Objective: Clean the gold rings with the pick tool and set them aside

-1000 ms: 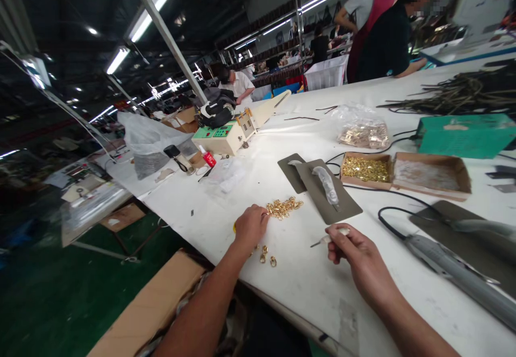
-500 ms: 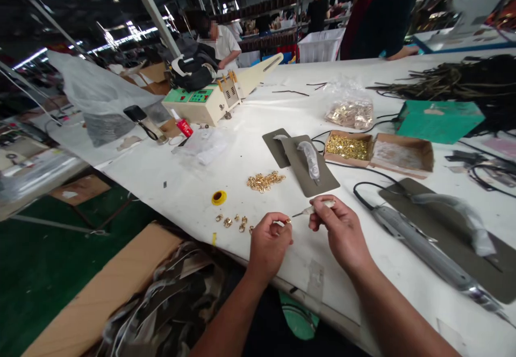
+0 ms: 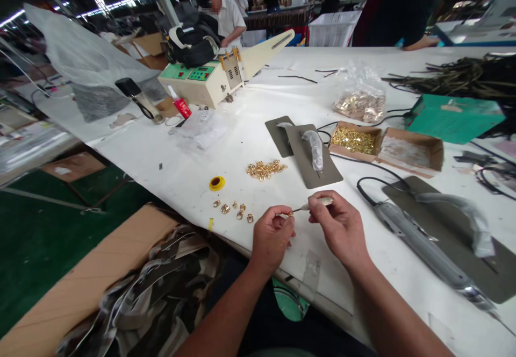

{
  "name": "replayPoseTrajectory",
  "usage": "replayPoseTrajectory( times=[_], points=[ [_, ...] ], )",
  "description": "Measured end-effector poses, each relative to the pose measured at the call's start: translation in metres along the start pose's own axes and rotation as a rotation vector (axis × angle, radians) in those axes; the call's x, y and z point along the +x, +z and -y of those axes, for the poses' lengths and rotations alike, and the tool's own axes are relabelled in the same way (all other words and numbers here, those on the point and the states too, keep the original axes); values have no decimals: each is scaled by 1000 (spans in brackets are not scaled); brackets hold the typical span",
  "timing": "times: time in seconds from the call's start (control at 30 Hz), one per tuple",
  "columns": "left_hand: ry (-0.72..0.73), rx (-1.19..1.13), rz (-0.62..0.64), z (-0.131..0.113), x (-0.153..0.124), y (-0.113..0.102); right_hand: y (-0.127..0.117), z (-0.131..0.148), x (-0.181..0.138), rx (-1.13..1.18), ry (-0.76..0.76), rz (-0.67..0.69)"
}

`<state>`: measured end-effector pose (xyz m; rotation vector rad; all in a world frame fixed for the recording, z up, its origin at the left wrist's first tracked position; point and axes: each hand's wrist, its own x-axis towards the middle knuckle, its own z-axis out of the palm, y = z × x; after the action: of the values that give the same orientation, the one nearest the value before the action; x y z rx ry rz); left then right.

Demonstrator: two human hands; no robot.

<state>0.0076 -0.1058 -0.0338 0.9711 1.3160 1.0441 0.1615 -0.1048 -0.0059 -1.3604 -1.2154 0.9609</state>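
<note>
Between the thumb and fingers of my left hand (image 3: 273, 237) is a small gold metal fitting (image 3: 289, 214), mostly covered by the fingertips. My right hand (image 3: 337, 225) pinches the pale handle of a small screwdriver (image 3: 320, 204), whose thin shaft points left and meets the fitting. Several loose gold fittings (image 3: 240, 214) lie on the white table left of my left hand. Beyond them are a yellow ring-shaped spool (image 3: 216, 183) and a pile of gold fittings (image 3: 266, 170).
A grey electric screwdriver (image 3: 423, 249) lies on a dark panel (image 3: 502, 271) at right. Farther back are dark panels with wrapped handles (image 3: 316, 152), a box of gold parts (image 3: 355, 139), a green box (image 3: 453, 118) and a cream machine (image 3: 201, 85). Co-workers are behind the table.
The screwdriver's tip has come left to the fitting in my left hand; before, a small gap separated them. My head view has shifted slightly.
</note>
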Motion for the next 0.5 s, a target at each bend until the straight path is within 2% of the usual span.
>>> replayPoseTrajectory(
  times=[0.5],
  points=[
    [57,22,6,15,2,0,2,0,0,-131,-60,-4]
  ],
)
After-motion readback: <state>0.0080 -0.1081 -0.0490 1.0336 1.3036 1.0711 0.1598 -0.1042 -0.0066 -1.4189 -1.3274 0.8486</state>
